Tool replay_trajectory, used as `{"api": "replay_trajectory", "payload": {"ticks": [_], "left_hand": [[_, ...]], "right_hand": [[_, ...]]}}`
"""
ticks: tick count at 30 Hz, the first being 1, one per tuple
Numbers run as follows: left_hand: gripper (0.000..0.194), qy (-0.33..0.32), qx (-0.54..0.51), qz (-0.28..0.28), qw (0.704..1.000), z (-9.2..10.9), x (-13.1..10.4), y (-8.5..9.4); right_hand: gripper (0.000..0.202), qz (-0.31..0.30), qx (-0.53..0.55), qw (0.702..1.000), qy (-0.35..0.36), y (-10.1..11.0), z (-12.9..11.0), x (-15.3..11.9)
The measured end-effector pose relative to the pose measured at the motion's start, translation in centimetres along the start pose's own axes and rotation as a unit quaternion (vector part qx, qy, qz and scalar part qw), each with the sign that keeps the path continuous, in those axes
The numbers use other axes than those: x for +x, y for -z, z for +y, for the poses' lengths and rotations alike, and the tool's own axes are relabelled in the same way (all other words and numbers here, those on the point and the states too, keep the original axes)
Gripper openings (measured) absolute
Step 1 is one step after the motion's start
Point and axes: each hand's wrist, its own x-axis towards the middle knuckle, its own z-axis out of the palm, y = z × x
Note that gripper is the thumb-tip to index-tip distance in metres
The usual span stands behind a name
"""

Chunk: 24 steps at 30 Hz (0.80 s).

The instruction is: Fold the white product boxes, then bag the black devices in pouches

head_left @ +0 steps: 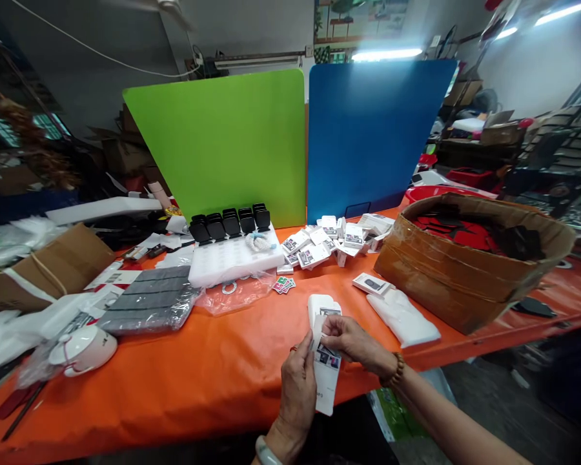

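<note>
Carton (pixel 328 381) between both hands, above the near part of the table (pixel 232 361): fingers of the left hand (pixel 296 381) clamp its left edge, those of the right hand (pixel 357 339) pinch its upper part. A light, steady hold should avoid creasing it. The left hand points upward; the right reaches across from the side.

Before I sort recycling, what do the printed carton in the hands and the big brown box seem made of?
Printed carton: probably thin paperboard, smooth white, judging by its flat, tabbed panel. Brown box: likely cardboard, dull with shiny tape-like patches, its rim bent.
</note>
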Motion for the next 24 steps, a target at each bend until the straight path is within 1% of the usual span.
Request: {"api": "replay_trajectory", "payload": {"ticks": [2,4,6,9,11,12,13,14,15,16,17,18,19,20,21,22,23,24], "left_hand": [[0.046,0.007,0.018,-0.015,1.000,-0.1,-0.5,0.2],[0.051,0.018,0.028,-0.024,0.999,-0.1,-1.0,0.3],[0.051,0.028,0.015,-0.040,0.999,0.3,-1.4,0.4],[0.037,0.026,-0.062,-0.080,0.994,1.1,-2.0,0.8],[0.033,0.025,-0.132,-0.089,0.987,1.4,-2.1,1.0],[0.033,0.030,-0.166,-0.082,0.982,1.4,-2.1,1.0],[0.033,0.040,-0.200,-0.069,0.977,1.3,-2.1,1.1],[0.033,0.055,-0.237,-0.054,0.969,1.1,-2.0,1.1],[0.033,0.075,-0.275,-0.038,0.958,0.8,-1.8,1.1],[0.034,0.099,-0.314,-0.019,0.944,0.5,-1.7,1.1],[0.034,0.123,-0.351,0.000,0.928,0.2,-1.6,1.0],[0.035,0.144,-0.384,0.017,0.912,-0.1,-1.5,0.9],[0.035,0.161,-0.410,0.034,0.897,-0.2,-1.5,0.8],[0.035,0.173,-0.429,0.048,0.885,-0.3,-1.5,0.7],[0.035,0.180,-0.442,0.057,0.877,-0.3,-1.6,0.5],[0.034,0.185,-0.449,0.058,0.872,-0.2,-1.7,0.4],[0.034,0.189,-0.450,0.055,0.871,-0.1,-1.9,0.2],[0.034,0.190,-0.447,0.050,0.873,-0.1,-2.1,0.1]], "right_hand": [[0.020,-0.038,0.083,0.996,-0.019,-0.3,0.6,-0.2],[0.024,-0.052,0.124,0.991,-0.024,-0.7,1.0,-0.4],[0.025,-0.052,0.138,0.989,-0.024,-1.3,1.0,-0.7],[0.022,-0.046,0.122,0.991,-0.009,-2.2,0.7,-1.3],[0.017,-0.002,0.064,0.997,0.039,-2.7,0.6,-1.9],[0.013,0.037,0.019,0.996,0.079,-2.9,0.6,-2.2],[0.008,0.086,-0.030,0.988,0.123,-3.0,0.7,-2.6],[0.008,0.141,-0.074,0.974,0.161,-3.0,0.9,-2.9],[0.016,0.193,-0.106,0.958,0.184,-2.9,1.2,-3.2],[0.026,0.236,-0.123,0.946,0.186,-2.8,1.6,-3.4],[0.035,0.256,-0.122,0.944,0.169,-2.7,2.0,-3.7],[0.038,0.246,-0.105,0.954,0.139,-2.7,2.6,-3.9],[0.036,0.207,-0.073,0.970,0.106,-2.8,3.2,-4.1],[0.031,0.154,-0.030,0.985,0.075,-2.9,3.8,-4.2],[0.027,0.100,0.018,0.994,0.049,-3.0,4.4,-4.4],[0.027,0.061,0.063,0.996,0.031,-3.2,5.0,-4.5],[0.029,0.040,0.098,0.994,0.020,-3.4,5.5,-4.7],[0.031,0.038,0.119,0.992,0.015,-3.5,6.1,-4.9]]}}
